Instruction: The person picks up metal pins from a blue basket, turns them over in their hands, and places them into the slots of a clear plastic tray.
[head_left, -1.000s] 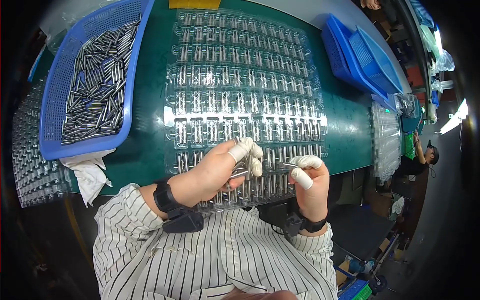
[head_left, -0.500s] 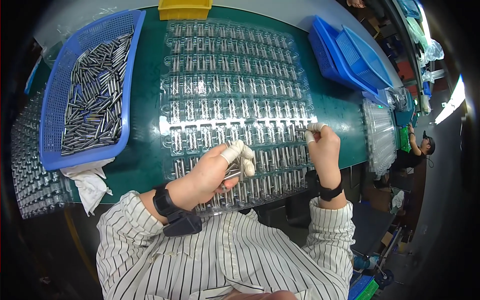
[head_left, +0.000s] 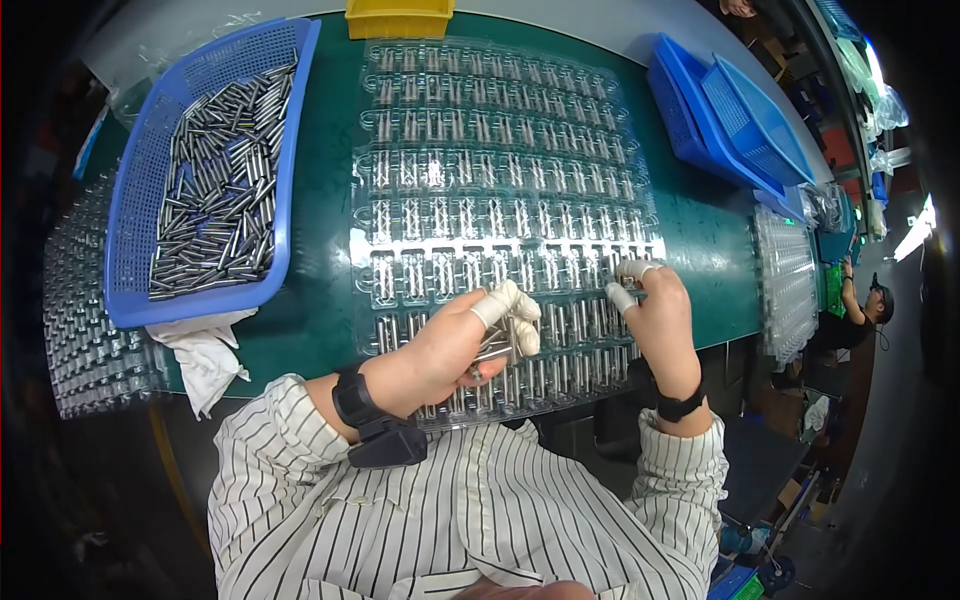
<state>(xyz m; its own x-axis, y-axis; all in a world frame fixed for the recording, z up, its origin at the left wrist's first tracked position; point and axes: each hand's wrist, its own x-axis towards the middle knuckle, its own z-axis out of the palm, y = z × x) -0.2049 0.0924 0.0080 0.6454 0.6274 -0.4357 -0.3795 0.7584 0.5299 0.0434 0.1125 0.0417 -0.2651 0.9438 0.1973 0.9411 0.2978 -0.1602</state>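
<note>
Several metal pins sit in our left hand, its fingers curled round them, above the six o'clock part of the clear tray. Our right hand reaches to four o'clock on it, thumb and forefinger drawn close; we cannot tell whether they pinch a pin. Loose pins heap in the blue basket at ten o'clock.

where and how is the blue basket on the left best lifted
Probably by the blue basket's rim, both long sides, from above: the rim runs exposed along those walls, and loose metal pins inside suggest keeping it level.
</note>
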